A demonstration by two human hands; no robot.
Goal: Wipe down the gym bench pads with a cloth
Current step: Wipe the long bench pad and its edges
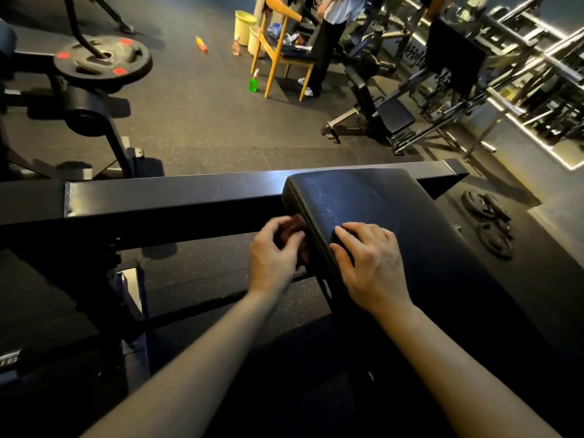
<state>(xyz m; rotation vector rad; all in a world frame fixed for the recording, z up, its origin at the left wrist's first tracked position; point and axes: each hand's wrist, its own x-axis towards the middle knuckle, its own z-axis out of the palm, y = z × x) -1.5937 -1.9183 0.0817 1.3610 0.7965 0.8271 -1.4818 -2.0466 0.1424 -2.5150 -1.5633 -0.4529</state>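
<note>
Presently we list: bench pad (395, 210), black, smooth, firm-looking, near right. Cloth (292, 228), dark, probably soft, limp and light, bunched against the pad's left side. Left hand (273, 252) curls its fingers round the cloth. Right hand (371, 262) rests on the pad top, fingers relaxed, holding nothing. We judge a bunched, full-palm hold best.

I can't read any text for certain. At two o'clock, white brush-style characters run along a black machine panel (410, 58), too blurred to make out. At eight o'clock, pale marks on the machine frame (8, 361) are too small to tell.
</note>
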